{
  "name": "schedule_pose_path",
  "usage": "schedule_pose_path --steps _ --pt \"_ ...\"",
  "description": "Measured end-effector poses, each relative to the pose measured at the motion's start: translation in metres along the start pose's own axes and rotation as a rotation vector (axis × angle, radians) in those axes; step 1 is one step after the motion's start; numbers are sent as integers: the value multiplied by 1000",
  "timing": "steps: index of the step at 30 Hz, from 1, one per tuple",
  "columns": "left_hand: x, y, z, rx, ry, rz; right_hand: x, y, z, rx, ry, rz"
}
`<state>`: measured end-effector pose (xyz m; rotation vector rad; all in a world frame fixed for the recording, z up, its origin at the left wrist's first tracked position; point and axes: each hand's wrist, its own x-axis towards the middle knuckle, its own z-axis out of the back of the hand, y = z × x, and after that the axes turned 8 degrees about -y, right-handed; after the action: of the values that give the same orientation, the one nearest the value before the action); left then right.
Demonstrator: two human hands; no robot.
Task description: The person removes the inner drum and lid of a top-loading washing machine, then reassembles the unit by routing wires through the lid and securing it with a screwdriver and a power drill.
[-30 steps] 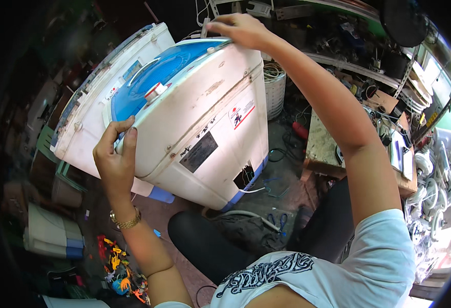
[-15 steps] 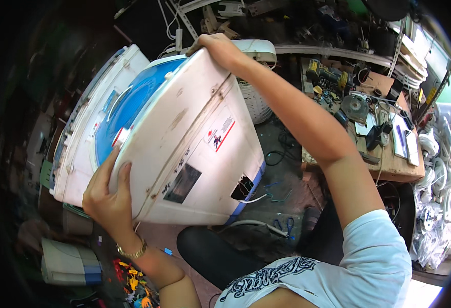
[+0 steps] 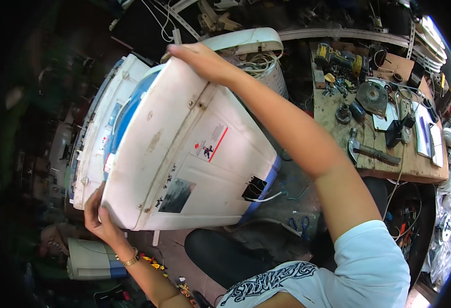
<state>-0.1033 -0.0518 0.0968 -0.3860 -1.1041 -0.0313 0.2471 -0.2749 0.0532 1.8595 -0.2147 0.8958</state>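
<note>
A grimy white plastic appliance body [image 3: 194, 169], like a washing machine, leans tilted in front of me, with a blue lid [image 3: 130, 113] mostly turned away, a blue base and a cut opening with wires in its side. My left hand [image 3: 102, 215] holds its near left edge, thumb on the white face. My right hand [image 3: 192, 61] grips the far top corner, arm stretched across the machine's side. A second white machine [image 3: 89, 169] stands just behind it on the left.
A wooden workbench [image 3: 333, 143] at right carries a drill [image 3: 341, 64], a hammer [image 3: 371, 154] and small parts. A wire-filled white drum [image 3: 274, 79] stands behind. Wrapped white parts [image 3: 446, 226] line the right. Blue scissors [image 3: 299, 226] and a beige tub [image 3: 94, 256] are on the floor.
The appliance has tilted further to the left with both hands on it, hiding more of its blue lid. My right hand has moved left and down. The view shows more of the workbench.
</note>
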Motion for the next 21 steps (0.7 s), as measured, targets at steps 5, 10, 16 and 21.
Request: schedule_pose_path --steps 5,10,16,21 --pt "-52 39 -9 -219 -267 235 -27 -28 20 -87 93 47" --pt "-59 29 -20 -318 -389 326 -6 -3 6 -173 92 139" --pt "-59 27 -19 -301 -445 346 4 -1 -4 -214 96 103" --pt "-57 24 -21 -294 -420 326 -13 -8 2 -174 59 60"
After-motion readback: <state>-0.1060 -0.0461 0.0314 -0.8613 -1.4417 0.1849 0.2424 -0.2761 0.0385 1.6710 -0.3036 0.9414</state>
